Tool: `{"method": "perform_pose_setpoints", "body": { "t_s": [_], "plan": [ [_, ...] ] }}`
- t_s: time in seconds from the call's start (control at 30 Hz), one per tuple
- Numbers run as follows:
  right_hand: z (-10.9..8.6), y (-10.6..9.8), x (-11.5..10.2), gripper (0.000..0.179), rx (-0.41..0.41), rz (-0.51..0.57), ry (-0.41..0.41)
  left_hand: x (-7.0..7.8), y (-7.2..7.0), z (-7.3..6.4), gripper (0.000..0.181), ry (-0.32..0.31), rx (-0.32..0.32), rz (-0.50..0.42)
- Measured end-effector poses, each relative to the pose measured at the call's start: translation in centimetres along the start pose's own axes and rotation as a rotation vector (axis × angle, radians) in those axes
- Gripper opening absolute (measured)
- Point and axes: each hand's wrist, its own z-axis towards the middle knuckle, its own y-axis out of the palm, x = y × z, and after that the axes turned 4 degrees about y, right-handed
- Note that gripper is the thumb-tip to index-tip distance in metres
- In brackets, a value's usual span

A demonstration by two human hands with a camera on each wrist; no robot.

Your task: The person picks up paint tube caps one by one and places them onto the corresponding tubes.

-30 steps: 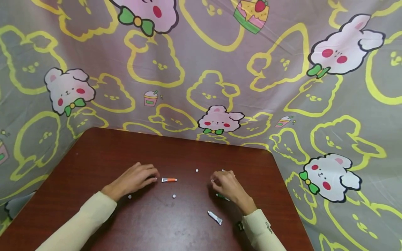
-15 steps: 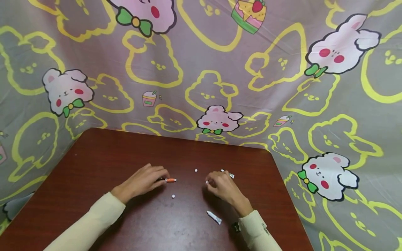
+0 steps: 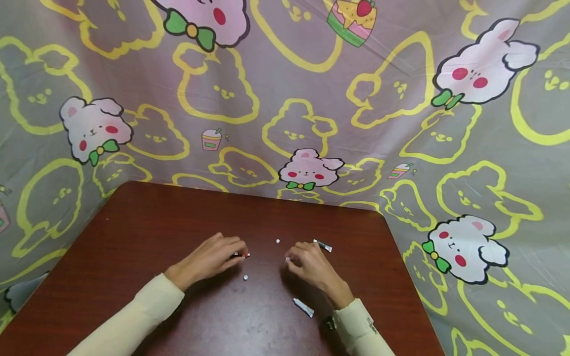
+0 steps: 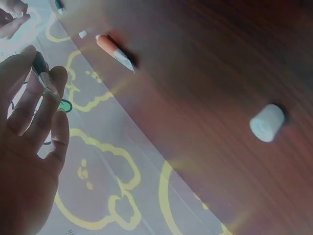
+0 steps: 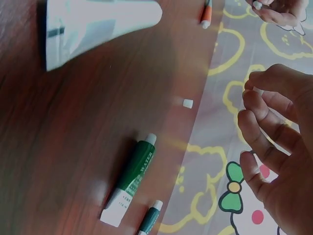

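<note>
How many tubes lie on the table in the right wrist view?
4: a white tube at upper left, an orange tube at the top edge, a green tube lower down, and a darker green tube at the bottom edge. Others may be hidden.

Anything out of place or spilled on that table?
A near white cap and a far white cap lie loose on the table, fixed to nothing; caps would normally sit on tubes like the white tube. No spill visible. Can't tell whether that tube is capped.
</note>
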Motion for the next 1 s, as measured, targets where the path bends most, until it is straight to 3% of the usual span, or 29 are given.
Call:
{"method": "perform_pose_setpoints", "body": {
  "t_s": [0.3,0.67,1.0],
  "plan": [
    [0.2,0.0,-0.8,0.008,0.008,0.011,-0.013,0.5,0.0,0.7,0.018,0.014,0.028,0.01],
    [0.3,0.4,-1.9,0.019,0.008,0.073,0.037,1.5,0.1,1.6,0.026,0.069,0.098,0.0],
    [0.3,0.7,-2.5,0.021,0.068,0.082,-0.014,2.0,0.4,2.1,0.028,0.086,0.126,0.005]
  ]
}}
